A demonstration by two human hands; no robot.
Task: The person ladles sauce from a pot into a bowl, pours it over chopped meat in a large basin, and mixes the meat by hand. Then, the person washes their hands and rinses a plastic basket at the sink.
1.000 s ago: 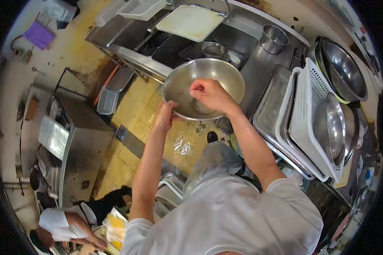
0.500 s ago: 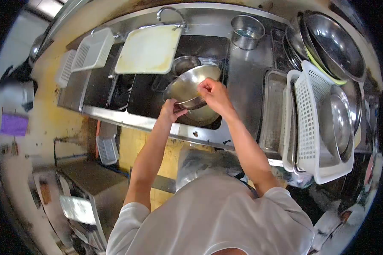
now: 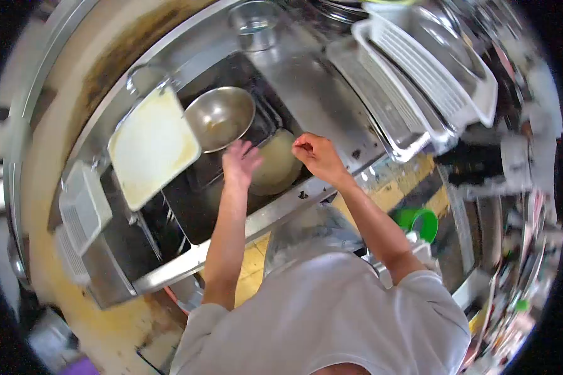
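Nearest to me along the line of work: the worker's white shirt (image 3: 331, 312), both bare forearms reaching forward over the front edge of the sink (image 3: 269, 215). Left hand (image 3: 239, 164): fingers wide, blurred, just short of the steel bowl's near rim; contact cannot be told. Right hand (image 3: 321, 159): fingers curled into a narrow bunch, beside the pale round vessel; I cannot tell whether anything is pinched inside.

The pale round vessel (image 3: 275, 165) sits low in the basin, contents cloudy, between and below the hands. Steel bowl (image 3: 213, 115): farther in, mouth up, in the same basin, with a dull brownish patch inside. Left of it, a white cutting board (image 3: 153, 150) lies slanted across the sink.

To the right I note a green bucket (image 3: 425, 225) on the floor side and a white basket (image 3: 413, 56) beside a metal tray (image 3: 372, 103) on the counter. Farther back: a steel pot (image 3: 254, 25) and a curved faucet (image 3: 134, 75).
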